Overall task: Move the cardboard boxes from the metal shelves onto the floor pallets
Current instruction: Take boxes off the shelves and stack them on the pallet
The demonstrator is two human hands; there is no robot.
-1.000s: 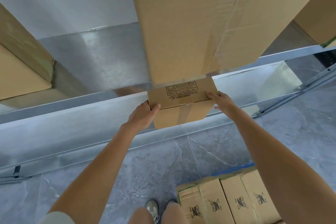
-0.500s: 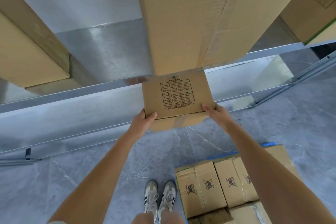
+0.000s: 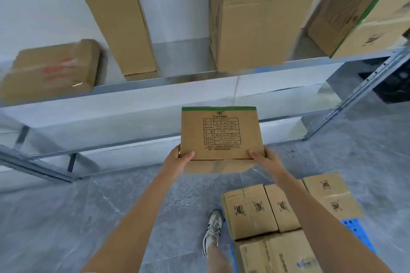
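Now, at the far left, a flat box with red marking and a tall narrow box are seen untouched on the upper metal shelf. Below and to the right of them, the left hand is closed on the lower left corner of the printed cardboard box. Its thumb is laid across the front face, and its fingers are hidden behind the board.

A second ago this box was only partly drawn out from beneath the upper shelf, and most of its printed face was hidden in the view behind the large box. It has since been pulled wholly clear. The full label and a green strip along the top edge are now shown. The box is held in the air in front of the shelf frame and is touched by nothing but the two hands.

The right hand is closed on the lower right corner in the same way, with the thumb in front and the fingers out of sight beneath. Further right, a green-edged box is left on the upper shelf. At the lower right, the stacked boxes on the blue pallet have come more fully into view.

The withdrawal can be judged done. What is left for this box is the carry rightward and down onto that stack, and four boxes are yet to be taken from the shelf.
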